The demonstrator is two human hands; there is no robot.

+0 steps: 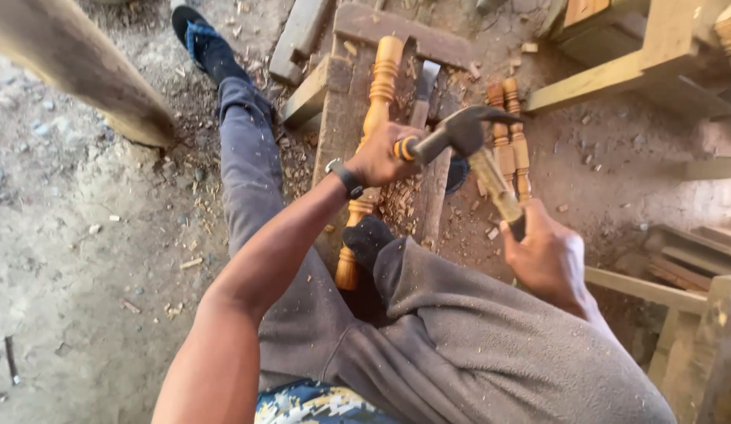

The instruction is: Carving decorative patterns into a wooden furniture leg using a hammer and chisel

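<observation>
**Hammer and chisel held above a turned spindle**

Where the seated person works, wood shavings [397, 200] litter a low plank bench [342, 110], and loose offcuts [298, 35] lie on the dirt floor beyond it. Two further turned spindles [511, 133] rest side by side to the right of the bench, partly masked by the raised tools. A thick post [75, 67] crosses the upper left corner, and pale timber frames [617, 74] stand at right. The left hand [377, 157], wearing a dark wristband, is clenched around the handle of a claw hammer [452, 133], whose long axis runs roughly left to right, head toward the right. The right hand [546, 251] grasps a wooden-handled chisel [495, 188], its axis slanting up and leftward to meet the hammer head. Beneath both, the orange turned spindle [373, 118] lies lengthwise on the bench, pointing away from the person; a dark-socked foot [367, 239] covers its lower section, and the left hand hides its middle.
</observation>
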